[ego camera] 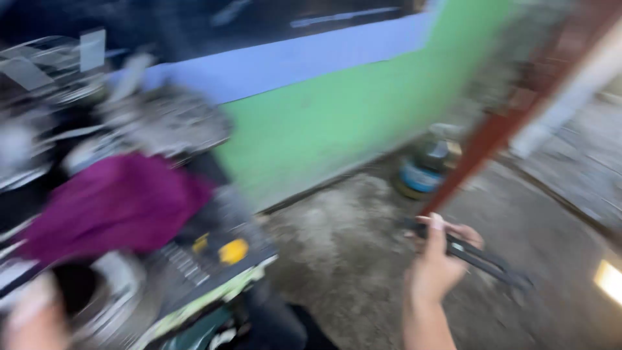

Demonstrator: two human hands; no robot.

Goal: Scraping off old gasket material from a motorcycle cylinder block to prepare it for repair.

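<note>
The picture is heavily blurred by motion. My right hand [440, 259] is stretched out over the rough concrete floor [350, 259], its fingers closed around a long dark tool [483, 258] that points down to the right. At the bottom left corner my left hand [32, 311] shows only as a blurred shape near a dark part of a motorcycle [162, 259]; what it holds cannot be made out. A purple cloth [110, 207] lies draped over the motorcycle.
A green wall with a pale blue band [324, 116] runs behind. A squat dark container with a blue label [424, 170] stands on the floor at the wall's foot. A reddish-brown post [512, 116] slants up on the right.
</note>
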